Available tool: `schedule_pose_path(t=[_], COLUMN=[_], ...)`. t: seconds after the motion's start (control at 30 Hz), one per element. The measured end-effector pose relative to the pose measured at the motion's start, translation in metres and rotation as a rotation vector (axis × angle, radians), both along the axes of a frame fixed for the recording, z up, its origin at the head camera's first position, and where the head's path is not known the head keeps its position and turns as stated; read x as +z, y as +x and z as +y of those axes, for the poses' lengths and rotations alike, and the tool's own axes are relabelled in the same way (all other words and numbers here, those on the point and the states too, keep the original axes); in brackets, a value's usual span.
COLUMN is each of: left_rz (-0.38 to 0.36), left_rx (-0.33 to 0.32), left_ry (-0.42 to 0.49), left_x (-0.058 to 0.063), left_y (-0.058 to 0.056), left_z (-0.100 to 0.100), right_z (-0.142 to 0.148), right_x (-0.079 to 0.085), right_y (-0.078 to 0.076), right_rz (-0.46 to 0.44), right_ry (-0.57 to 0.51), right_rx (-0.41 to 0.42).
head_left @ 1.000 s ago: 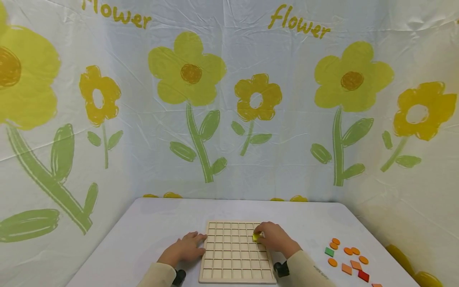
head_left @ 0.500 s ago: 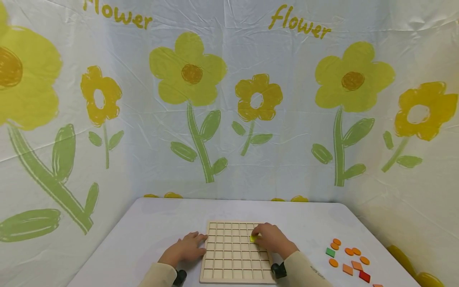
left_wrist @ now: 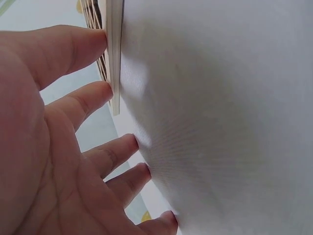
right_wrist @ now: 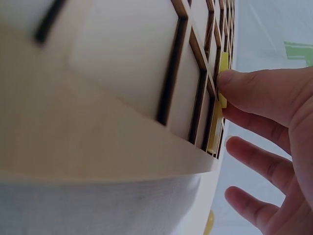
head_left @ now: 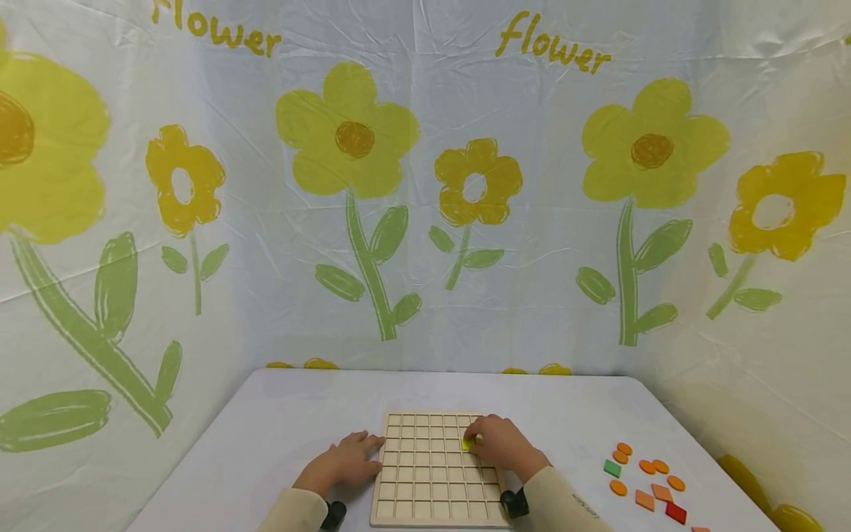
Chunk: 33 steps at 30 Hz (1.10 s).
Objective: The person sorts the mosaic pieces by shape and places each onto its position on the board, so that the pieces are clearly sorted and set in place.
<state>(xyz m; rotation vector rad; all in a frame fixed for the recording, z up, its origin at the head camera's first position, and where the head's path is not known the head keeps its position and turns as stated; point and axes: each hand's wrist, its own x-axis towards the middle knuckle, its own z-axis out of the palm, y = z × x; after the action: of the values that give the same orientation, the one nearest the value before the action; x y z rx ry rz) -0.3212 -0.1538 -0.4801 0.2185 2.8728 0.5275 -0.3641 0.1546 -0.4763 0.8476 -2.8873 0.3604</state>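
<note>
A pale wooden grid board [head_left: 424, 473] with raised dividers lies on the white table. My right hand [head_left: 503, 443] is over its upper right part, pinching a yellow tile [right_wrist: 224, 63] between thumb and index finger while the other fingers are spread. The tile overlaps the dividers in the right wrist view. Just nearer the rim there, a second yellow piece [right_wrist: 215, 128] sits in a cell; my hand hides it in the head view. With fingers extended, my left hand [head_left: 346, 459] rests at the board's left side, thumb and index fingertips right at its edge [left_wrist: 115, 54].
On the right of the table [head_left: 319, 399] lie several orange discs [head_left: 617, 488], a green square tile [head_left: 612, 468], orange square tiles [head_left: 645, 500] and a red tile [head_left: 675, 513]. A flower-printed curtain [head_left: 425, 310] hangs behind and along both sides.
My right hand has shifted slightly left across the board with the yellow tile, which has come down flatter over the grid. My left hand has stayed at the board's left edge.
</note>
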Motion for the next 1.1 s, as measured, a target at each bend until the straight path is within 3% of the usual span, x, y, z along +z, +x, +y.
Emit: schedule_pose_path(t=[0.4,0.73,1.1], left_rz=[0.002,-0.006,-0.016], left_rx=[-0.009,-0.009,0.010], left_ry=[-0.001,-0.003,-0.010], left_x=[-0.003,-0.002,0.000], left_y=[-0.002,-0.003,-0.001], left_z=[0.002,0.001,0.002], right_z=[0.000,0.004,0.017], right_x=[0.003,0.013,0.017], right_y=[0.004,0.008,0.012], right_rz=[0.024,-0.029,-0.009], right_ry=[0.004,0.007,0.006], right_rx=[0.011,-0.024,-0.064])
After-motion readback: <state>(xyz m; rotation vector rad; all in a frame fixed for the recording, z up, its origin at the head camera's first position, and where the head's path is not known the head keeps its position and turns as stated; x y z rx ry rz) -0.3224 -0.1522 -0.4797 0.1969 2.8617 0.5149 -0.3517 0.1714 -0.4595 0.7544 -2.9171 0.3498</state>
